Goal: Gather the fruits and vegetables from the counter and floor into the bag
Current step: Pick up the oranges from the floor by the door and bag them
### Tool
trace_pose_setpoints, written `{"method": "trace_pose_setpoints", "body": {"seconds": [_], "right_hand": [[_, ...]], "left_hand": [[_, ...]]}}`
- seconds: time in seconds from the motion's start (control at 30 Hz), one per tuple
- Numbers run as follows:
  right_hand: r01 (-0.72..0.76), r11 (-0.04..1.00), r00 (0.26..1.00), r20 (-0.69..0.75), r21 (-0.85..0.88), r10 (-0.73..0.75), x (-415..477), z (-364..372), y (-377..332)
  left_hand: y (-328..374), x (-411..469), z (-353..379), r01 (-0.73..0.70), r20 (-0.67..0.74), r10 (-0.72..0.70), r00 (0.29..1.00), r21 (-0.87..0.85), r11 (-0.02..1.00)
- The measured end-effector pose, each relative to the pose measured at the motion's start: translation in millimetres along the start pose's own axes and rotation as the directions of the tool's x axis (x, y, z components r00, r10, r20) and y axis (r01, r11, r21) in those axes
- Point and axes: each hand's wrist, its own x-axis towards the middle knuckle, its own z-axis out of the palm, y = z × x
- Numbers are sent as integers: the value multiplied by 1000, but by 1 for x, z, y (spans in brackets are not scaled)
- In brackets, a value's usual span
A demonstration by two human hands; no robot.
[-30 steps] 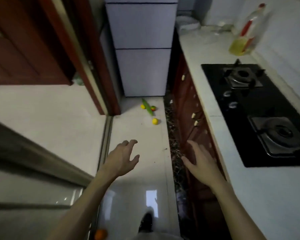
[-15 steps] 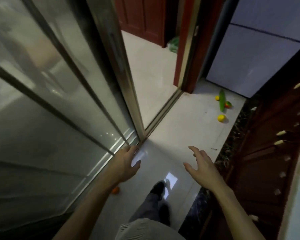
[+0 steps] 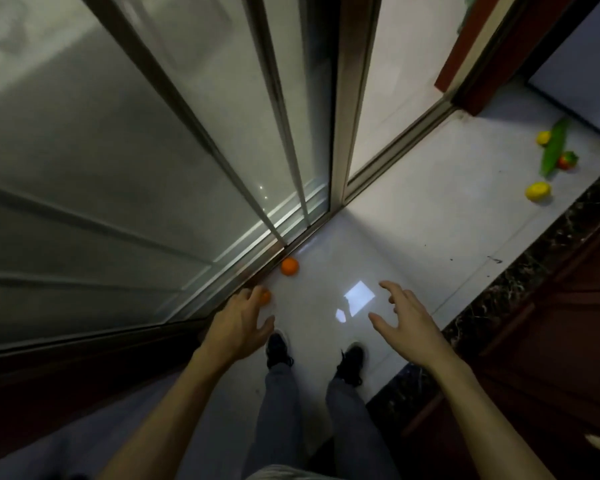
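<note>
Two oranges lie on the white floor by the sliding door track: one orange [image 3: 289, 266] in plain sight, a second orange [image 3: 265, 297] half hidden behind my left hand [image 3: 239, 323]. That hand hangs above it with relaxed fingers and holds nothing. My right hand [image 3: 404, 323] is spread open over the floor, empty. Far right on the floor lie a yellow fruit [image 3: 538, 192], a green cucumber [image 3: 554, 147], a small lemon [image 3: 543, 137] and a red fruit [image 3: 567, 160]. No bag is in view.
A glass sliding door [image 3: 153, 150] with a metal frame fills the left. Dark wooden cabinets [image 3: 568, 323] with a speckled stone plinth [image 3: 520, 278] line the right. My feet [image 3: 278, 348] stand on the glossy floor between them. A white fridge corner [image 3: 586, 64] is at top right.
The view has swung left and down from the counter to the floor by the door. Both hands stay open; the left one now hovers over the nearer orange.
</note>
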Motion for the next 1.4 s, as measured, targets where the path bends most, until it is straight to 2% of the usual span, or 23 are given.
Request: {"method": "trace_pose_setpoints", "body": {"seconds": [0.17,0.3,0.53,0.73,1.0,1.13,1.23,1.4], "right_hand": [[-59,998,997,52,0,59,58,60,8],[-106,994,991,87,32,103,118,115,23],[-212,969,977,-2,126,214,246,222,85],[-295,941,956,54,169,290,336,311,141],[-240,948,971,55,210,234,442,399,178],[-166,955,986,31,247,164,493,447,173],[-114,961,993,64,251,101,520,480,165],[-49,969,998,41,242,40,537,505,164]], "left_hand": [[-61,45,39,96,63,-97,993,16,995],[-112,92,85,120,120,-122,985,20,993],[-214,181,200,163,243,-163,956,21,986],[-289,246,297,82,380,-106,919,77,994],[-349,306,391,111,256,-113,960,23,994],[-366,325,418,134,235,-134,963,16,991],[-376,335,439,140,237,-140,961,16,990],[-382,339,453,172,178,-167,970,-15,985]]}}
